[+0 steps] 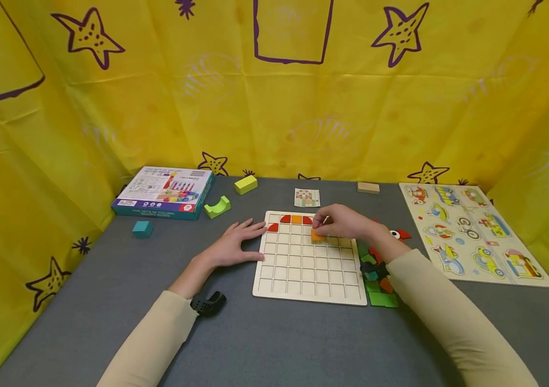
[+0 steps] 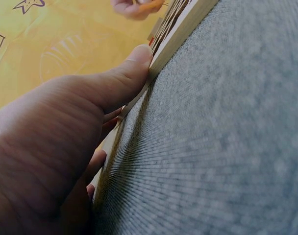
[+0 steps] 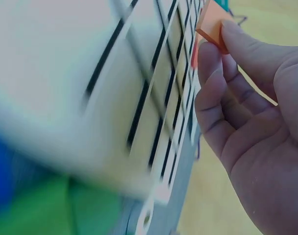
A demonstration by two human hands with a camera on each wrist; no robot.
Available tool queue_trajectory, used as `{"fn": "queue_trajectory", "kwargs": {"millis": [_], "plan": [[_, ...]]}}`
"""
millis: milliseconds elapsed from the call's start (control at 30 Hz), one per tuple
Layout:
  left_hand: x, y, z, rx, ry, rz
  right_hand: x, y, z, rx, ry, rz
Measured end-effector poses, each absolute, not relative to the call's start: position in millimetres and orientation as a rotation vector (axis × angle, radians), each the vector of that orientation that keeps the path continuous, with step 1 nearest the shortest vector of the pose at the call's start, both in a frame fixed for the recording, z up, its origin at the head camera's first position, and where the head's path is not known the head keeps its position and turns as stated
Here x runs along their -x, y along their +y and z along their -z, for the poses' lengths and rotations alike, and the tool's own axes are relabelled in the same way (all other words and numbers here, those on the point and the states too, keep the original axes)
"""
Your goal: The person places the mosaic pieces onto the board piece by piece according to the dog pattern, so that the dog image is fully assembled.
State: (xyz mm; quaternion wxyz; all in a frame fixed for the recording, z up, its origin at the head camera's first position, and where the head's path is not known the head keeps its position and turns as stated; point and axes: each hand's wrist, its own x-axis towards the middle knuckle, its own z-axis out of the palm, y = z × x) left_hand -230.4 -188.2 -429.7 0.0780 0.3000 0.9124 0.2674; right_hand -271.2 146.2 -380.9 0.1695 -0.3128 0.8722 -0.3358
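A square wooden grid board [image 1: 303, 269] lies on the grey table. Along its far rows sit red quarter-round tiles [image 1: 273, 228] and an orange square tile [image 1: 296, 219]. My right hand [image 1: 342, 221] pinches another orange square tile [image 3: 211, 27] between thumb and fingers, just over the board's upper right part. My left hand [image 1: 236, 244] rests at the board's left edge with fingers spread; in the left wrist view its thumb [image 2: 124, 78] touches the side of the board. Whether the held tile touches the board cannot be told.
Loose green tiles [image 1: 382, 299] and other coloured pieces lie right of the board, partly under the right forearm. A picture card [image 1: 307, 197] lies behind it. Around stand a box [image 1: 163, 191], a teal block [image 1: 142, 229], green blocks [image 1: 246, 185], a wooden block [image 1: 368, 187] and a picture puzzle [image 1: 472, 231].
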Motion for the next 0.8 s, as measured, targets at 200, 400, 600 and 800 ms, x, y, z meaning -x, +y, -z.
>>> {"fn": "queue_trajectory", "kwargs": {"millis": [200, 400, 600, 800], "plan": [[229, -188, 429, -0.894, 2.731, -0.812, 275, 110, 384, 0.952, 2.492, 0.967], [230, -188, 429, -0.894, 2.733, -0.811, 278, 81, 385, 0.985, 2.498, 1.006], [230, -189, 430, -0.909, 2.737, -0.816, 276, 57, 390, 0.934, 2.533, 1.013], [230, -189, 431, -0.914, 2.744, -0.823, 273, 42, 395, 0.926, 2.581, 0.953]]}}
